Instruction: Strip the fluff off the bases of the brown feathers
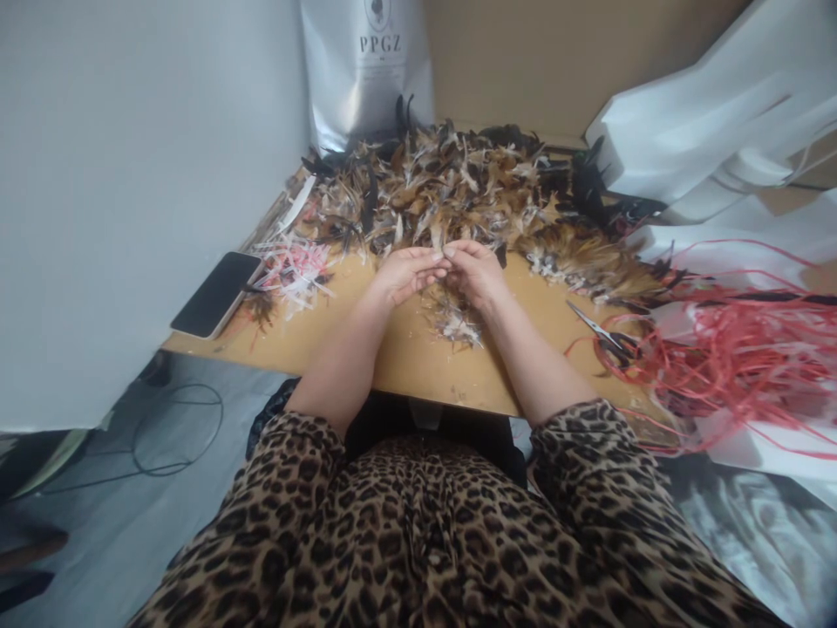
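My left hand and my right hand meet over the front of the table, thumbs and fingertips pinched together. Between the fingertips stands a light-brown feather, its lower end hidden by the fingers. Just beyond them spreads a large heap of brown and black feathers. Beneath my wrists, a small clump of feathers with whitish fluffy ends lies on the tabletop. To the right of my right hand is a row of golden-brown feathers with pale ends towards me.
A phone lies at the table's left edge, beside pink and white scraps. Dark-handled scissors rest on the right near tangled red strips. A silver bag stands behind the heap. White packaging fills the right back.
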{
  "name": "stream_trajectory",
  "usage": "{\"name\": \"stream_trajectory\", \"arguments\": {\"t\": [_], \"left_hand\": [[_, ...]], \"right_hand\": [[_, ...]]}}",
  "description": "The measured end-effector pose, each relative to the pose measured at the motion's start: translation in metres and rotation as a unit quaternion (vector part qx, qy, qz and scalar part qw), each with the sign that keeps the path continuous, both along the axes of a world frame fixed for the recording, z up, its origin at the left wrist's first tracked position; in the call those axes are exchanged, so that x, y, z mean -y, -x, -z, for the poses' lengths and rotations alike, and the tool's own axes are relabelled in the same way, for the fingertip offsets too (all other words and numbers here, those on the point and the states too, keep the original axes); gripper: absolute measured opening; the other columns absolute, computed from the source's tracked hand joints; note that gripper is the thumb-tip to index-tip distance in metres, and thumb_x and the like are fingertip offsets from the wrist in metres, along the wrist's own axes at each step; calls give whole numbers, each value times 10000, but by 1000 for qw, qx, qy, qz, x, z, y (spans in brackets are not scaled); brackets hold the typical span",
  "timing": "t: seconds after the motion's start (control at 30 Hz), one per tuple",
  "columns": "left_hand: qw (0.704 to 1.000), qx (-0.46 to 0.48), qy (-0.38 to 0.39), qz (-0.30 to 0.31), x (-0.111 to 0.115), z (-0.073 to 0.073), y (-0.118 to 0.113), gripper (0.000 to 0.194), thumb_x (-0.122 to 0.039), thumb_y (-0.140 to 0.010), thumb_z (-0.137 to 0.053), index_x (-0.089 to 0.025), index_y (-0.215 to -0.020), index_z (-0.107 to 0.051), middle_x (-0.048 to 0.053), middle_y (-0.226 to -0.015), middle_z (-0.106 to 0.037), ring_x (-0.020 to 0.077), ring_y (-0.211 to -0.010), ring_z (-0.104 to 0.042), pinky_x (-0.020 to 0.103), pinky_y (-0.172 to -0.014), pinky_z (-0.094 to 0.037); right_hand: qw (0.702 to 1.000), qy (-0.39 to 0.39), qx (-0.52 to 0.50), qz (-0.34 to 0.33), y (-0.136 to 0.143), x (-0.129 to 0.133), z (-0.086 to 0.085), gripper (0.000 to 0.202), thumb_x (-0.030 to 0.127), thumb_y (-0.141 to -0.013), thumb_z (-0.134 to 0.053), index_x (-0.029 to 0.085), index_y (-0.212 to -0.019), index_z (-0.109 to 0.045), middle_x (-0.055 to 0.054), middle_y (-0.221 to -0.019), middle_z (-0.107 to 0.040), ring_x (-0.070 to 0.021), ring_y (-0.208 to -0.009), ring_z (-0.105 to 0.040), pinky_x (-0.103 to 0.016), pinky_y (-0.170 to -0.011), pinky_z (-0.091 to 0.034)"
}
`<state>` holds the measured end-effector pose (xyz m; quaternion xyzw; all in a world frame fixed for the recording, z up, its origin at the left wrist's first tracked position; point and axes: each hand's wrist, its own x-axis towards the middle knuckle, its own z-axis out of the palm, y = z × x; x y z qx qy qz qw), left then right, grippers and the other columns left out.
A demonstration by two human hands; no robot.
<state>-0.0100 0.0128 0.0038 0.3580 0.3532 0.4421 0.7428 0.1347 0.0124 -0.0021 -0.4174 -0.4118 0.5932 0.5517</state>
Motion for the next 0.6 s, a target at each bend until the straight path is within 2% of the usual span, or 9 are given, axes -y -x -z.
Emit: {"name": "stream_trajectory", "arguments": {"t": [0.13, 0.23, 0.37, 0.6], "left_hand": [[1000, 12, 10, -7, -2, 1, -1, 22, -79, -791, -643, -73, -786, -663, 40, -675, -698, 43, -545, -632, 113, -518, -469], [1000, 14, 16, -12, -2, 1, -2, 10, -80, -776, -664, -76, -785, -663, 41, -667, -692, 40, -541, -626, 112, -529, -472], [999, 22, 30, -8, -2, 0, -4, 17, -61, -780, -653, -72, -784, -665, 44, -672, -691, 33, -540, -619, 107, -538, -468], [999, 26, 39, -20, -3, 0, -4, 71, -56, -809, -613, -67, -759, -663, 41, -643, -678, 31, -523, -610, 103, -523, -471]], "right_hand": [[999, -30, 21, 21, 3, 1, 2, 277, 344, -565, -794, 194, -741, -642, 44, -636, -631, -73, -565, -551, -202, -539, -429], [1000, -6, 21, 13, 4, 2, 0, 298, 366, -583, -783, 199, -771, -622, 46, -629, -616, -81, -578, -565, -217, -571, -454], [999, 27, 21, 0, 4, 2, -2, 341, 414, -591, -778, 204, -788, -594, 52, -614, -593, -80, -568, -557, -223, -577, -461], [999, 15, 27, 10, 5, 2, 1, 361, 421, -570, -793, 190, -812, -657, 36, -636, -620, -79, -575, -552, -216, -570, -454]]}}
